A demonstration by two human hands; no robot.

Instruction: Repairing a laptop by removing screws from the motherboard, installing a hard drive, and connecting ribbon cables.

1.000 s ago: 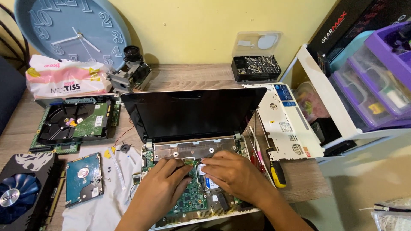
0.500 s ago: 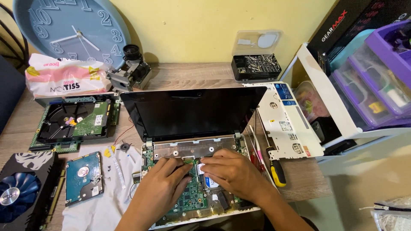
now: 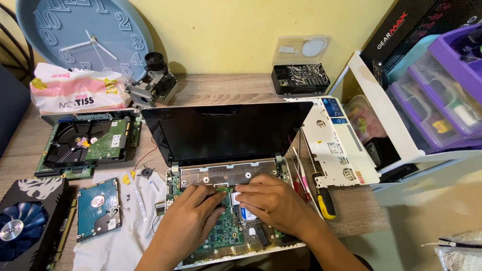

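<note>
The left hand [image 3: 188, 221] and right hand [image 3: 273, 203] are laid, fingers bent, on the exposed green circuit board [image 3: 226, 233] of the opened small white laptop [image 3: 226, 165]; nothing is grasped. A yellow-handled screwdriver [image 3: 324, 200] lies right.

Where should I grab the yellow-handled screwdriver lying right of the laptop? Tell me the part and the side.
Grip the yellow-and-black handle, coming from above and the right. The screwdriver lies flat on the table, handle nearest the front edge, with its thin shaft running back beside the laptop, so only the handle is thick and clear.
</note>
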